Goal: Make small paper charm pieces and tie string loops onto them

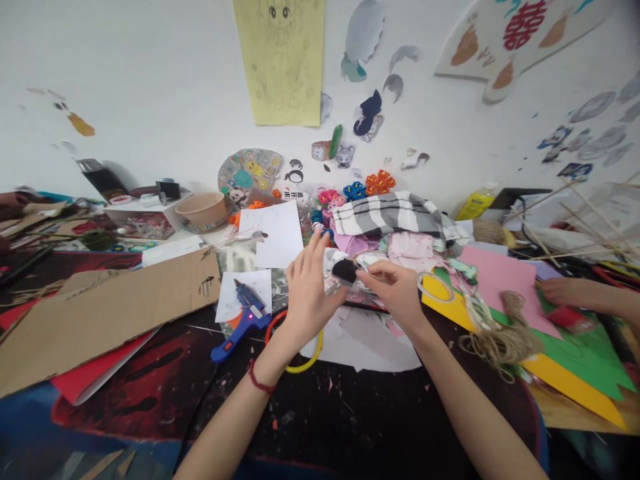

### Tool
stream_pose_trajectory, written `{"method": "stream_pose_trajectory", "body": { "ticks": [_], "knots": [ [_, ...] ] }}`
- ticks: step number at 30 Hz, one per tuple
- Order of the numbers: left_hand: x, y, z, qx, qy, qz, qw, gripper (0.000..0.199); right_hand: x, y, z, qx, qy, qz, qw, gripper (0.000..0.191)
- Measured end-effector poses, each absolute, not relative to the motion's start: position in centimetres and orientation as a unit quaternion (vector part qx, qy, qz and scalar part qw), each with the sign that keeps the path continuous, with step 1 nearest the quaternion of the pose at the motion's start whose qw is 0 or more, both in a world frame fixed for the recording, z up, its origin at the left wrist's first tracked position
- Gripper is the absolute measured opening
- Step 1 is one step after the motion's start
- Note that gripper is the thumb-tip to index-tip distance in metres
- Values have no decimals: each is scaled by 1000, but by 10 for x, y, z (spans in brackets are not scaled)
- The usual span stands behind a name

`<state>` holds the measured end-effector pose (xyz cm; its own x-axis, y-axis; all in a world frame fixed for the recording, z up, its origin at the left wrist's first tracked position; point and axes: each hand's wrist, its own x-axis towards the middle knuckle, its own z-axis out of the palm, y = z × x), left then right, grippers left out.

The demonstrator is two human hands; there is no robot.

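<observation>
In the middle of the head view my right hand (395, 287) pinches a small black rounded piece (345, 269) with a pale, see-through lower edge; its exact kind I cannot make out. Just left of it is my left hand (311, 290), fingers stretched upward and apart, its thumb close to the piece's lower edge. Beneath the hands lie white paper (370, 347) and a yellow-and-red ring (306, 365). A blue hot glue gun (245, 323) with a lit red switch rests on a white sheet left of my left hand.
Brown cardboard (115, 313) covers the left side. A checkered cloth (395, 217) and craft flowers (355, 191) are piled at the back. Twine (505, 333), a tape roll (435, 287) and coloured paper (500, 273) lie right, where another person's hand (570, 291) reaches in.
</observation>
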<state>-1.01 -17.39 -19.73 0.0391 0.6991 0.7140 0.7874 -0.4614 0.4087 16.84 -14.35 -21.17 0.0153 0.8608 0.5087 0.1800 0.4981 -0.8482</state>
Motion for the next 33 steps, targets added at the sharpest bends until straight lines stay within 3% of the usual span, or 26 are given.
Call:
{"method": "stream_pose_trajectory", "body": {
  "ticks": [2,6,9,11,13,16,19,23,25,30,33],
  "knots": [
    [-11,-175,-197,-697,-514,-492,88,73,169,-144,-212,-411,-622,307,591,22],
    [-10,-179,-199,-674,-527,-513,75,38,170,-145,-213,-413,-600,346,592,23],
    [-9,-181,-197,-729,-506,-461,19,59,170,-146,-213,-415,-589,352,597,23],
    [-9,-182,-194,-743,-498,-446,30,81,171,-146,-212,-420,-569,366,605,24],
    [-11,-182,-192,-733,-497,-460,62,86,172,-146,-211,-424,-545,393,607,25],
    [-14,-181,-192,-713,-493,-493,71,60,172,-148,-209,-419,-517,443,601,26],
    [-15,-181,-195,-710,-492,-504,2,27,171,-152,-207,-401,-504,489,588,25],
    [-16,-183,-196,-698,-491,-510,-106,10,170,-155,-207,-384,-514,518,565,23],
    [-17,-184,-196,-692,-493,-517,-106,12,170,-156,-207,-382,-523,516,560,23],
    [-19,-186,-193,-693,-488,-530,36,25,168,-158,-207,-396,-526,455,599,23],
    [-16,-188,-191,-721,-473,-506,35,38,168,-158,-207,-403,-533,439,601,22]
  ]
}}
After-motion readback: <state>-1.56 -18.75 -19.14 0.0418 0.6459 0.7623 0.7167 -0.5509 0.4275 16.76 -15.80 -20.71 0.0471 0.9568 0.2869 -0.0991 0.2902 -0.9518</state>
